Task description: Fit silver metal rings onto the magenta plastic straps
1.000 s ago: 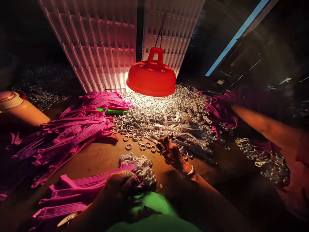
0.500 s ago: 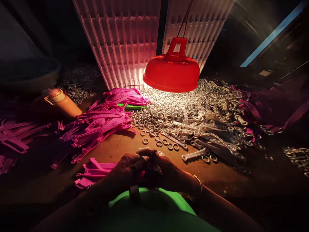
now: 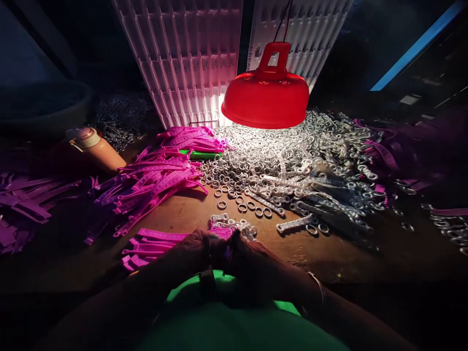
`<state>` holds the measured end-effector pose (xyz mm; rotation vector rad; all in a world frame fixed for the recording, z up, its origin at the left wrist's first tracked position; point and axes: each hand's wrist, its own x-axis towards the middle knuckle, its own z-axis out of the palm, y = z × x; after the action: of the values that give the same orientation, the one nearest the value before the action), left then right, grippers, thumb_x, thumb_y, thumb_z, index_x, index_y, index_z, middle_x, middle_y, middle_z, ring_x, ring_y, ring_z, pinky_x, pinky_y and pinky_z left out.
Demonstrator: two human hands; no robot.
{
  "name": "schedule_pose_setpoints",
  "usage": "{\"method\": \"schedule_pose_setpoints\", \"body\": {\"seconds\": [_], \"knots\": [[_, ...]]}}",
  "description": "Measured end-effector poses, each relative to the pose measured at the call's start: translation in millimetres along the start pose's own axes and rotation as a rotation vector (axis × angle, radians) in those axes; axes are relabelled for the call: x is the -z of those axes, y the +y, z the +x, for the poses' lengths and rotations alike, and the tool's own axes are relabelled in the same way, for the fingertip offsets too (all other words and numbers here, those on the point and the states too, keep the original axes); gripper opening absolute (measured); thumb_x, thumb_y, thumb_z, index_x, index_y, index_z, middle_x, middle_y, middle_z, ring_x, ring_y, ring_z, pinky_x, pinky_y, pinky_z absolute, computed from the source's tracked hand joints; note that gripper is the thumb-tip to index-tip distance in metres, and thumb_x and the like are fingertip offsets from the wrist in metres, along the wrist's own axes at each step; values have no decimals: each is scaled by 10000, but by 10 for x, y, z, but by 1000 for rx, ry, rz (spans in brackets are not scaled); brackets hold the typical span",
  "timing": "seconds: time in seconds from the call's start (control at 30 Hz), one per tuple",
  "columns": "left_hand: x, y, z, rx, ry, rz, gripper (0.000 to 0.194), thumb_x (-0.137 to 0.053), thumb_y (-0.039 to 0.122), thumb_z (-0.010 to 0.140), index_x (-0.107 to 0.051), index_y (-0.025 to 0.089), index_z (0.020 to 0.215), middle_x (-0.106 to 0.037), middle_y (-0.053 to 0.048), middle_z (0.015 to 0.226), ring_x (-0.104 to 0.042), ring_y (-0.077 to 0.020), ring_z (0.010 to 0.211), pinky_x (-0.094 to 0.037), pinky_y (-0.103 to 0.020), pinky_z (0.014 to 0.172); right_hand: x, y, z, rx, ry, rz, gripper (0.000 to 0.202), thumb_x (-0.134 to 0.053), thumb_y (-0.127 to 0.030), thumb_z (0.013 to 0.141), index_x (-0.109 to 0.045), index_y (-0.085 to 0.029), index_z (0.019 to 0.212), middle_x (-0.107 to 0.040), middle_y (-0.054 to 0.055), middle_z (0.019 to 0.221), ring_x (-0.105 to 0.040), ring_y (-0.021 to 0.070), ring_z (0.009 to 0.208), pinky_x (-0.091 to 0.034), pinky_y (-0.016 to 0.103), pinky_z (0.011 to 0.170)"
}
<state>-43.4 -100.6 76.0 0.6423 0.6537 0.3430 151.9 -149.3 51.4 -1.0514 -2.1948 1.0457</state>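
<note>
Close together at the front edge of the table, my left hand and my right hand are both in deep shadow with fingers closed. A pink plastic strap shows at the fingertips, and both hands seem to grip it. Their palms and lower fingers are too dark to make out. Just beyond lies a small group of metal rings and pale ridged links. Several loose pink straps lie beside my left forearm.
A red lamp hangs low over a big heap of metal rings. Ridged links lie to its right. Left are a pile of pink straps, a green object and an orange bottle. Translucent corrugated panels stand behind.
My hands have drawn slightly toward me, uncovering the small group of rings and links. The pink strap now shows above the fingertips instead of low between the hands. The view has shifted slightly.
</note>
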Motion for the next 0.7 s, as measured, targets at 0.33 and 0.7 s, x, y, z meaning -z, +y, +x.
{"method": "schedule_pose_setpoints", "body": {"seconds": [0.33,0.7], "knots": [[-96,-126,-143,14,142,77,420,-707,475,725,-570,101,592,-455,17,511,-368,-65,444,-242,-218,444,-126,-63,-40,-209,-23,138,367,-529,-335,842,-440,-164,1154,-604,35,789,-437,111,581,-311,242,532],[-38,-246,-130,-5,108,207,479,-645,523,769,-519,98,587,-416,14,542,-351,-59,479,-242,-202,449,-99,-130,-173,-325,7,299,432,-572,-400,853,-459,-161,1195,-594,6,710,-447,106,560,-342,224,502]]}}
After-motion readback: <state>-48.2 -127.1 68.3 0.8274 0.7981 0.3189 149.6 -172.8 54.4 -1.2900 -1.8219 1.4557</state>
